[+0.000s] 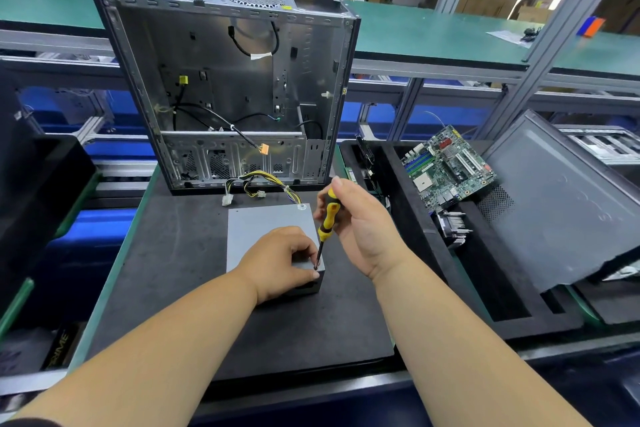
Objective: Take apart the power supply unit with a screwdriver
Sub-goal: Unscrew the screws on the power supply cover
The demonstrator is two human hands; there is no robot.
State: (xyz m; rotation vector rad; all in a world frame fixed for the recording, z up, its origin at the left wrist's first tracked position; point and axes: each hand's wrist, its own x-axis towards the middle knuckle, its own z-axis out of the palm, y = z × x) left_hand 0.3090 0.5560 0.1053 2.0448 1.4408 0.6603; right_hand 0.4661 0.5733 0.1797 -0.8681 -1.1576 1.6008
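My right hand [360, 222] grips the screwdriver [326, 218], tip on a corner screw of the power supply unit [263, 222] mid-desk, left hand [280, 260] fingers clenched on its near edge, cover still on, so dismantling has barely begun.

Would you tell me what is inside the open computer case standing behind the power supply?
The computer case holds loose black cables, an orange connector and a yellow clip on bare metal. No board is mounted. Its near-right bottom corner is hidden by a metal panel.
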